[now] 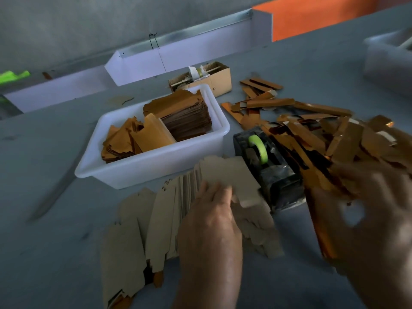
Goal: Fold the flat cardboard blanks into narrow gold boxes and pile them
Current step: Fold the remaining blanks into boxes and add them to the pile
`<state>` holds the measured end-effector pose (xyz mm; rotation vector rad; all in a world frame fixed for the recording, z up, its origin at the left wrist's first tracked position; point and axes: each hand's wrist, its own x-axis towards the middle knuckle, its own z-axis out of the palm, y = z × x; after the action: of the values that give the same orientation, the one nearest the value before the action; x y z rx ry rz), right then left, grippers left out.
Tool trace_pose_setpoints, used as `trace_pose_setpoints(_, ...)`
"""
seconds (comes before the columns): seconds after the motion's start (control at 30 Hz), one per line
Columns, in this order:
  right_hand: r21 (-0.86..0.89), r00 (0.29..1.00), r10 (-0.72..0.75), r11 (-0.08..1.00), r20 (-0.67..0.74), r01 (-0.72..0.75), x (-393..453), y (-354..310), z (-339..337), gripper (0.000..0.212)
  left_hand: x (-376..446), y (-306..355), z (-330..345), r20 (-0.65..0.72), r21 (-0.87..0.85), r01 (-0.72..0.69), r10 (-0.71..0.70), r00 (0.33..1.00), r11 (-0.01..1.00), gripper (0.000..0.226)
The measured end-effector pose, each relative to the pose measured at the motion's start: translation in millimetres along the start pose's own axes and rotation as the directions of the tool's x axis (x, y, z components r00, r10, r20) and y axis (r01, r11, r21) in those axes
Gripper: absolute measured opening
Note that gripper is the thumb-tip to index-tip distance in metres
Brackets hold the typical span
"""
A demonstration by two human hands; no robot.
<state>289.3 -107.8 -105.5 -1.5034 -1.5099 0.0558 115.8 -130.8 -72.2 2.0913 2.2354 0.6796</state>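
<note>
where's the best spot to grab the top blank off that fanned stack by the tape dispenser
Pinch the top blank at its raised far-right corner, coming from the right: that edge stands free of the fanned stack, while the left hand covers its near side.

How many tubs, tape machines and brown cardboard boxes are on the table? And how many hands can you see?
White tubs: 2, a near tub holding gold blanks and a blurred far tub
Tape dispensers: 1, black with green tape
Open brown cardboard boxes: 1
Hands: 2, left hand and right hand
Total: 6
The folded gold boxes are too jumbled to count.
</note>
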Motion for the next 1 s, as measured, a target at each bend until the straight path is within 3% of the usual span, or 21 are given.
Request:
trace_pose_setpoints(0.1, -0.287, 0.969, -0.110, 0.942, 0.219, 0.172, -32.8, 5.8, -3.3, 0.054, 1.5, -1.1, 0.3, -0.143, -0.014, 0.029, -0.031, 0.989, 0.999, 0.035)
trace_pose_setpoints(0.23, -0.442, 0.887, 0.057, 0.881, 0.458, 0.172, -19.2, 15.5, -0.9, 0.060, 0.3, 0.7, 1.2, -0.058, -0.033, 0.106, -0.108, 0.992, 0.994, 0.031)
trace_pose_setpoints(0.37, -0.515, 0.817, 0.194, 0.845, 0.543, 0.142, -1.2, 26.1, 17.5, 0.055, -1.8, -3.0, 11.5, -0.135, 0.056, 0.040, -0.032, 0.990, 0.998, 0.034)
trace_pose_setpoints(0.5, -0.553, 0.802, 0.242, 0.824, 0.546, 0.127, 25.1, 32.1, 34.0, 0.060, -1.5, -4.5, 15.4, -0.157, 0.065, 0.051, -0.040, 0.987, 0.997, 0.033)
trace_pose_setpoints(0.6, -0.530, 0.797, 0.234, 0.839, 0.556, 0.123, 46.2, 33.3, 36.2, 0.056, -1.0, -4.1, 17.1, -0.196, -0.030, 0.069, -0.073, 0.978, 0.997, 0.032)
trace_pose_setpoints(0.67, -0.454, 0.858, 0.184, 0.889, 0.480, 0.063, 46.7, 29.5, 31.9, 0.050, -0.9, -4.4, 17.8, -0.259, -0.100, 0.048, -0.073, 0.963, 0.994, 0.033)
trace_pose_setpoints(0.77, -0.240, 0.986, 0.072, 0.970, 0.147, -0.035, 28.2, 13.8, 17.5, 0.042, -2.3, -3.7, 19.8, -0.381, -0.152, -0.061, -0.002, 0.925, 0.986, 0.034)
trace_pose_setpoints(0.83, -0.022, 0.991, 0.105, 0.994, 0.077, -0.104, 16.4, -9.4, 2.6, 0.040, -3.3, -2.4, 20.4, -0.428, -0.199, -0.135, 0.038, 0.903, 0.971, 0.035)
trace_pose_setpoints(0.9, 0.211, 0.946, 0.204, 0.943, 0.250, -0.259, 10.7, -36.5, -6.4, 0.043, -6.1, -2.1, 21.3, -0.453, -0.219, -0.199, 0.081, 0.888, 0.955, 0.033)
trace_pose_setpoints(1.0, 0.433, 0.796, 0.231, 0.738, 0.559, -0.518, 6.9, -61.7, -4.2, 0.055, -11.7, -0.3, 19.4, -0.469, -0.263, -0.280, 0.132, 0.873, 0.923, 0.031)
